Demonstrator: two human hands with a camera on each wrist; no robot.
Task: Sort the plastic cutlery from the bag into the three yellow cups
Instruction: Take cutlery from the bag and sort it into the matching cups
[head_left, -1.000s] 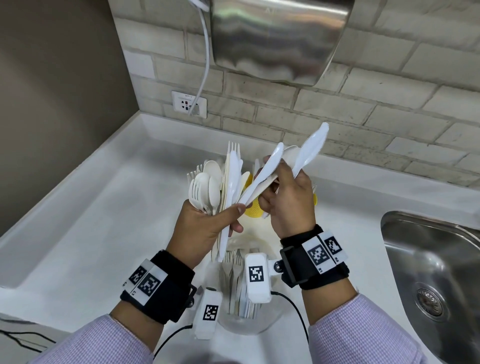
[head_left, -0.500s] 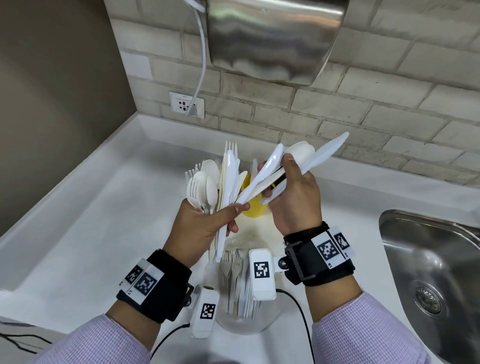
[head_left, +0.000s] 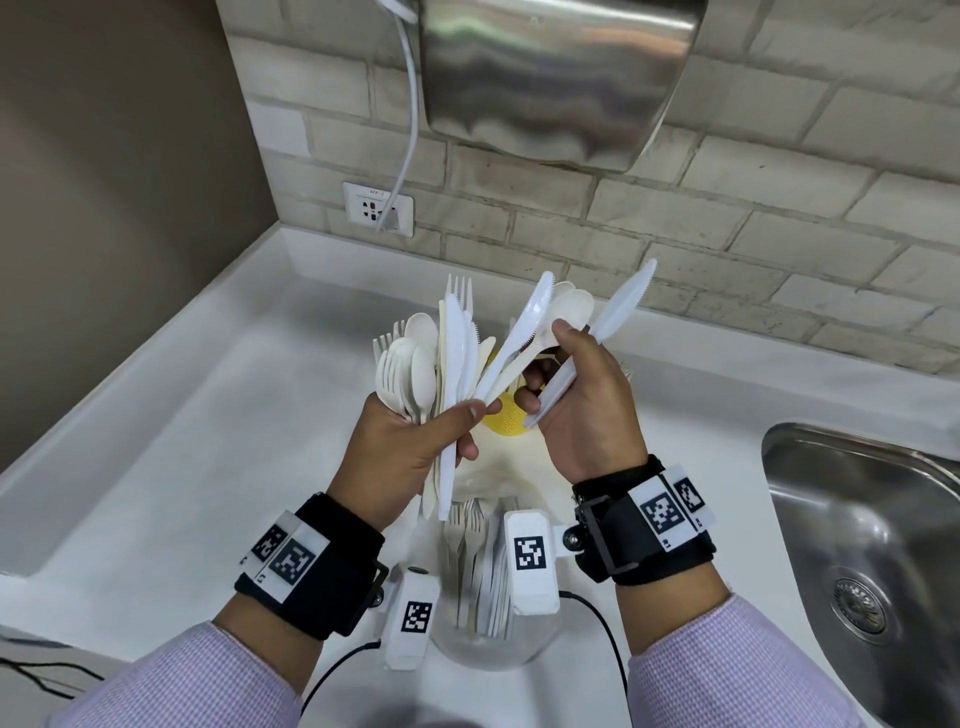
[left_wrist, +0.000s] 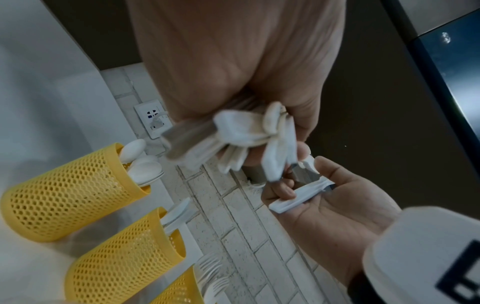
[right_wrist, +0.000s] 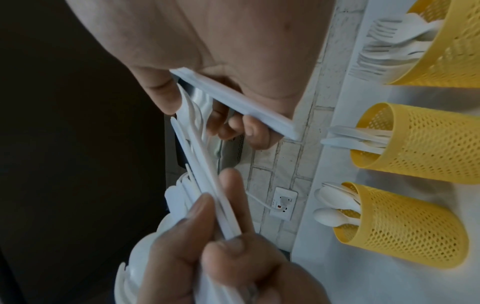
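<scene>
Above the counter my left hand (head_left: 452, 431) grips a mixed bundle of white plastic cutlery (head_left: 452, 353) by its handles. My right hand (head_left: 545, 374) holds one white knife (head_left: 621, 306) against its palm, and its thumb and finger pinch a second knife (head_left: 524, 327) and a spoon that fan out of the bundle. Three yellow mesh cups stand along the wall: the spoon cup (right_wrist: 405, 226), the knife cup (right_wrist: 426, 144) and the fork cup (right_wrist: 446, 41). In the head view only one cup (head_left: 506, 421) shows between my hands. Under my wrists lies the clear bag (head_left: 483, 582) with forks inside.
A steel sink (head_left: 857, 519) is sunk into the white counter (head_left: 208, 441) at the right. A metal hand dryer (head_left: 556, 78) hangs on the brick wall above the cups, its cable running to a socket (head_left: 378, 208). A brown wall closes the left side.
Both hands keep their holds. The knife in my right hand tipped out to the right, then came back more upright; the hands stay close together above the cups.
</scene>
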